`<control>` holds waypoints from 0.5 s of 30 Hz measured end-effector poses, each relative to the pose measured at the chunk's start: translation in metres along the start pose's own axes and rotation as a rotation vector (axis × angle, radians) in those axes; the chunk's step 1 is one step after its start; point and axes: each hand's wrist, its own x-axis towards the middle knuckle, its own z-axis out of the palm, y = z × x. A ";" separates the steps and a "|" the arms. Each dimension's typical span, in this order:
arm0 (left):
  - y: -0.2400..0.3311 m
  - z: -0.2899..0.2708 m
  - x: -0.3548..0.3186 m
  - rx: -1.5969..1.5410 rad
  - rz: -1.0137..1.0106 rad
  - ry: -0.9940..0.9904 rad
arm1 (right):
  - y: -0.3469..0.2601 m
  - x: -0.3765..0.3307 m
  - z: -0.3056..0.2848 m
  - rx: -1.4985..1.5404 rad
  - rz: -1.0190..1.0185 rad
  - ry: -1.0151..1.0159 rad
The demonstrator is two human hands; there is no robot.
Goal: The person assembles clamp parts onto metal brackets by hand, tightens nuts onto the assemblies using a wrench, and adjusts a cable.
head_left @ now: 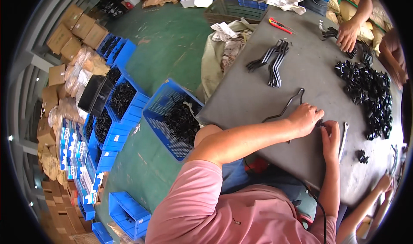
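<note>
My left hand point(304, 118) is bent over the grey table, its fingers pinched at a small black part point(319, 123). From the right, my right hand point(331, 137) closes its fingertips on the same part, whose exact shape is mostly hidden. A thin bent black rod point(282, 113) with a looped end lies beside and partly under my left hand. Just right of my right hand rests a silver wrench point(343, 141). A small cluster of black parts point(362, 156) sits farther right. Two bundles of bent black rods point(275, 63) lie toward the far side.
A heap of black parts point(370, 95) covers the table's right side; a red utility knife point(280, 26) lies far off. A co-worker's hand point(347, 35) reaches in there, another person's hand point(384, 183) at lower right. A blue crate point(161, 134) of black parts stands left of the table.
</note>
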 end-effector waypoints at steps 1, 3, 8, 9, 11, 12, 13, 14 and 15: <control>0.000 -0.005 0.000 -0.047 -0.031 -0.025 | -0.002 0.000 -0.002 0.062 0.077 0.023; 0.003 -0.005 0.006 -0.046 0.026 0.031 | -0.011 0.006 -0.008 -0.035 0.069 0.048; -0.001 0.004 0.004 0.099 -0.004 -0.006 | -0.022 0.008 -0.006 -0.044 -0.001 0.020; -0.001 0.004 0.004 0.096 -0.014 -0.024 | -0.023 0.010 -0.009 -0.085 -0.123 0.002; 0.000 0.007 0.005 0.083 -0.008 0.008 | -0.022 0.007 -0.010 -0.016 0.127 0.032; 0.003 0.009 0.008 0.067 -0.011 -0.007 | -0.001 0.007 -0.006 -0.011 0.071 0.077; 0.005 0.011 0.011 0.089 -0.001 -0.018 | 0.016 0.006 -0.010 -0.051 0.174 0.022; 0.006 0.011 0.010 0.116 -0.003 -0.028 | 0.015 0.008 -0.010 -0.087 0.273 -0.044; 0.006 0.010 0.008 0.142 -0.025 -0.047 | 0.013 0.007 -0.005 -0.044 0.176 0.001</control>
